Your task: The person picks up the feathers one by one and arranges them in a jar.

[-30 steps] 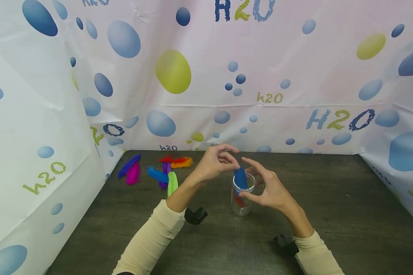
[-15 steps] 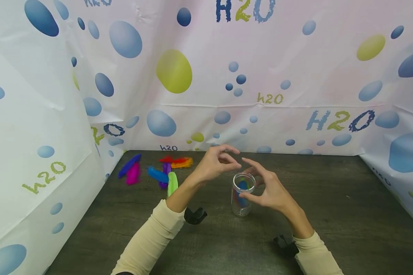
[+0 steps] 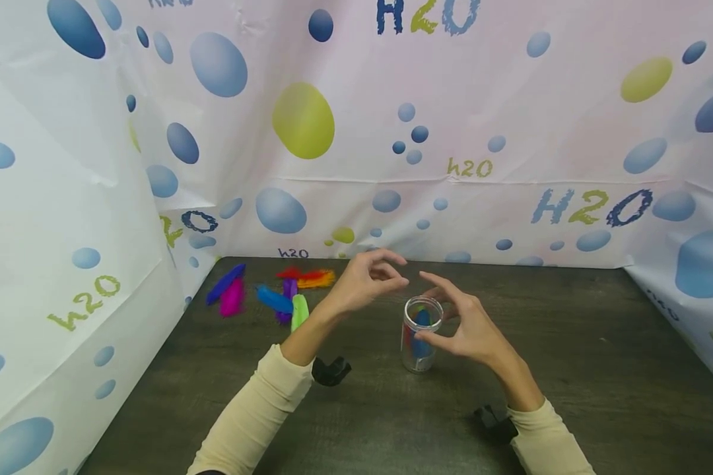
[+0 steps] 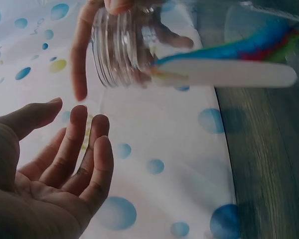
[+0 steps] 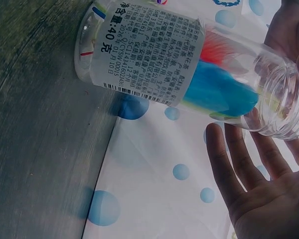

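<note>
A clear jar (image 3: 416, 359) stands upright on the dark table, its mouth uncovered. In the right wrist view, a blue feather (image 5: 219, 94) and a red feather (image 5: 215, 50) are inside, behind the wall with a printed label (image 5: 147, 55). Some green also shows in the jar. My right hand (image 3: 472, 330) holds the jar's neck, thumb in front and fingers behind, with the index finger raised above the rim. Left of the jar mouth hovers my left hand (image 3: 362, 284), its fingers loosely bent and holding nothing.
Loose feathers lie on the back left of the table: a dark blue feather (image 3: 226, 284), a magenta feather (image 3: 232, 297), a red-orange feather (image 3: 315, 278), a light blue feather (image 3: 274, 299), a purple feather (image 3: 289, 288) and a lime feather (image 3: 300, 311). A printed sheet (image 3: 356, 218) hangs behind.
My left hand let go of the blue feather, which dropped into the jar. That hand then drew slightly left and up from the mouth. The right hand stays on the jar.
</note>
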Motion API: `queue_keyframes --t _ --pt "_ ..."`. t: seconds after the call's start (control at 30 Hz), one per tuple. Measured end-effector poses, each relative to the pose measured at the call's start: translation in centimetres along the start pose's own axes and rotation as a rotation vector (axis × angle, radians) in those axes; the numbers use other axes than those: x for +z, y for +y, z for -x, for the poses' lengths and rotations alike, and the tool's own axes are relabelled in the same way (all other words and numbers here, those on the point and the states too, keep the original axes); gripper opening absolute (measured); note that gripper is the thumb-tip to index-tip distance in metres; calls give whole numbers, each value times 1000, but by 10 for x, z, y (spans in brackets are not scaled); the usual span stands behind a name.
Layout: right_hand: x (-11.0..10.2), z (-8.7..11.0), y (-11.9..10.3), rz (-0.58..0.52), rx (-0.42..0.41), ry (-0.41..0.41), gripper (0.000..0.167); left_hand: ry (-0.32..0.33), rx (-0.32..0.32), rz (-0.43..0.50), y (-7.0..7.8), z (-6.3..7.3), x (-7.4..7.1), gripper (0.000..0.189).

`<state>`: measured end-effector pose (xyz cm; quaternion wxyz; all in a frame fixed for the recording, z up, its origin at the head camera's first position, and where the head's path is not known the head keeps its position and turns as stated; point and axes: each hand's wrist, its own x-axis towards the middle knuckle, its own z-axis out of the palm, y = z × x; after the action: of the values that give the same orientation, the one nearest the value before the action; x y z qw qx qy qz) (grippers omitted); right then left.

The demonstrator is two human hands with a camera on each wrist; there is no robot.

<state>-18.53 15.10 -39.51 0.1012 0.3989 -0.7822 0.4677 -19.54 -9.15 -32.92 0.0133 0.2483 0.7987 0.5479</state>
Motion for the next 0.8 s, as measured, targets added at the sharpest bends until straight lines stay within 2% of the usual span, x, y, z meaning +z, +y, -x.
queue_keyframes --t 0.17,0.5,0.8 --pt "0 0 0 0 -6 -1 93 24 49 -138 -8 4 -10 30" --pt "-1 -1 -2 -4 8 -1 92 94 74 -345 -26 15 -29 22" --pt "1 1 -1 1 2 5 93 124 74 -419 -47 25 -38 24"
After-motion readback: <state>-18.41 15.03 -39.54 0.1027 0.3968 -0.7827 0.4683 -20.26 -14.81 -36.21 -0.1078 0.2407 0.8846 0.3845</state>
